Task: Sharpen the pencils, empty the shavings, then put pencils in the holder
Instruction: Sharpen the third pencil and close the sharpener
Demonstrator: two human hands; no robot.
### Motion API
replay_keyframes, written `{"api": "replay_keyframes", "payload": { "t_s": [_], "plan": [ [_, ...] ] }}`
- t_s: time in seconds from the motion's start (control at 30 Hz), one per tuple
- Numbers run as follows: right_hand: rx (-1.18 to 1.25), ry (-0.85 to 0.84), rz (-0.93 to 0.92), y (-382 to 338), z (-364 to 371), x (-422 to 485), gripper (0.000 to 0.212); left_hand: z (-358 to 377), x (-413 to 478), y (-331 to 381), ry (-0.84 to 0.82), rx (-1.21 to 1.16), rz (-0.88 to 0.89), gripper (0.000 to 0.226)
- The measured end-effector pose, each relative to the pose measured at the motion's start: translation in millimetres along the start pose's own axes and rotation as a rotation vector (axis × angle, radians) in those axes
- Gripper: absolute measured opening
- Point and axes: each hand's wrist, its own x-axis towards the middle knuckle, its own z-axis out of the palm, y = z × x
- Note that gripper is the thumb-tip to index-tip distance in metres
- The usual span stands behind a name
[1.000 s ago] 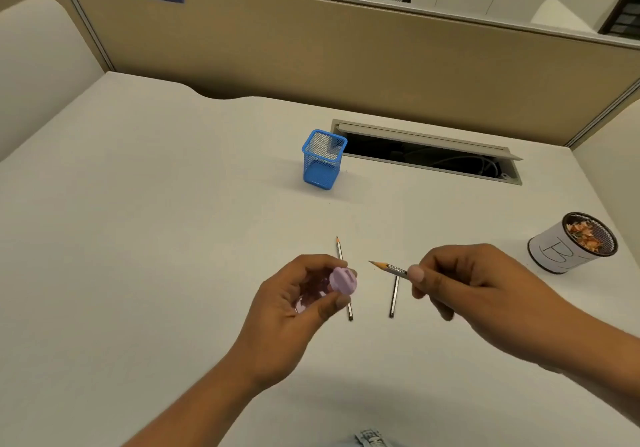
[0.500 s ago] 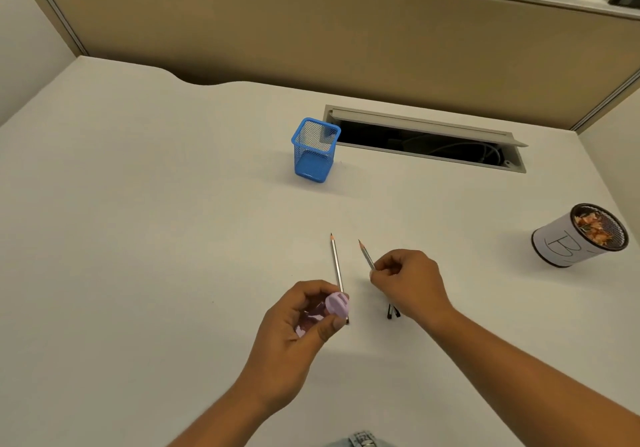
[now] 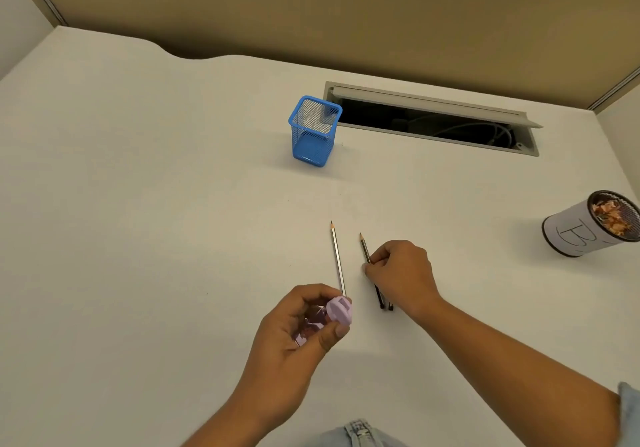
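Observation:
My left hand (image 3: 294, 335) is closed around a small purple sharpener (image 3: 340, 311), held just above the table. A silver pencil (image 3: 337, 259) lies on the table with its tip pointing away, its near end behind the sharpener. To its right, my right hand (image 3: 403, 270) pinches a dark sharpened pencil (image 3: 363, 247) that rests on the table. The end of a second dark pencil (image 3: 391, 306) pokes out from under that hand. The blue mesh holder (image 3: 313, 131) stands upright and empty farther back.
A white cup marked "B" (image 3: 575, 235), with shavings inside, stands at the right edge. An open cable slot (image 3: 433, 124) lies behind the holder. A tan partition wall (image 3: 311, 6) borders the white table (image 3: 138, 221).
My right hand has brought the dark pencil down from mid-air near the sharpener onto the table beside the other pencils. My left hand still holds the sharpener in about the same place.

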Motion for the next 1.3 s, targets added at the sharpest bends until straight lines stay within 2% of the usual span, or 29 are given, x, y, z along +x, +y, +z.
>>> {"api": "replay_keyframes", "payload": {
  "t_s": [0.2,0.3,0.4,0.67,0.8,0.9,1.0,1.17,1.3],
  "plan": [
    [0.068,-0.005,-0.001,0.0,-1.2,3.3,0.019,2.1,-2.7,2.9,-0.003,-0.006,-0.007,0.019],
    [0.132,0.077,0.020,5.1,-13.0,4.6,0.022,-0.4,-5.4,1.7,0.006,0.004,-0.003,0.021],
    [0.090,0.179,0.048,19.1,-22.6,1.0,0.024,-2.4,-8.9,-0.5,0.032,0.015,-0.003,0.027],
    [0.013,0.126,0.099,41.4,-10.6,-14.2,0.029,-1.2,-26.9,5.1,0.013,-0.025,0.001,0.029],
    [-0.006,0.126,0.086,43.0,-11.5,-16.9,0.017,-0.9,-38.9,5.4,0.022,-0.012,0.018,0.021],
    [0.003,0.165,0.098,43.3,-23.0,-19.3,0.013,-1.2,-47.8,7.5,0.046,0.017,0.022,0.024],
    [0.117,0.178,0.050,39.4,-40.3,-25.7,0.011,-2.2,-52.6,13.0,0.024,0.023,0.045,0.024],
    [0.465,0.044,-0.084,12.4,-78.5,-70.1,0.016,-7.3,-53.3,31.9,-0.045,0.040,0.086,0.022],
    [0.576,-0.190,-0.193,-9.7,-103.8,-128.3,0.016,-13.4,-53.3,48.3,-0.071,0.109,0.165,0.028]
  ]
}}
